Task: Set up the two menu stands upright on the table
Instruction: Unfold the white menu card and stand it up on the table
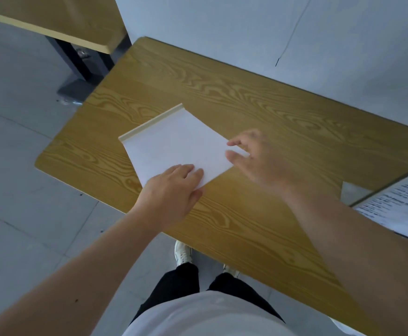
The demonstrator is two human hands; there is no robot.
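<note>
A white menu stand (174, 144) lies flat on the wooden table (246, 100), its cream base strip at the far left end. My left hand (171, 192) rests on its near corner, fingers on the white sheet and thumb at the edge. My right hand (254, 156) touches the stand's right edge with its fingers apart; it is blurred. A second menu stand (401, 202), with printed text on it, lies at the table's right end and is partly cut off by the frame.
A white wall (270, 32) runs along the table's far side. Another wooden table (60, 18) with a dark metal leg (82, 66) stands at the upper left. Grey tiled floor (16, 154) lies to the left. My feet are under the near table edge.
</note>
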